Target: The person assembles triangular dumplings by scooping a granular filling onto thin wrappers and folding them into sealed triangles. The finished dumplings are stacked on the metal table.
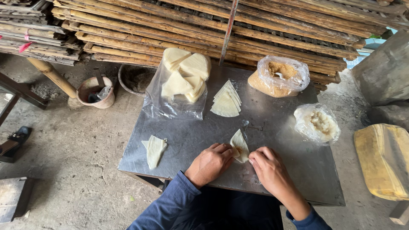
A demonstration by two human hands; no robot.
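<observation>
Both hands, left hand point(211, 162) and right hand point(266, 164), pinch the folded wrapper point(239, 146) with closed fingers, near the metal desk's point(289, 170) front edge; pressing the seam evenly should seal it.

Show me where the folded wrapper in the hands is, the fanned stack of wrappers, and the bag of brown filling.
folded wrapper point(240, 145), head view, on its pale upper flap.
fanned stack of wrappers point(226, 102), head view, on the top sheet's middle.
bag of brown filling point(279, 76), head view, on the clear plastic's front.
</observation>
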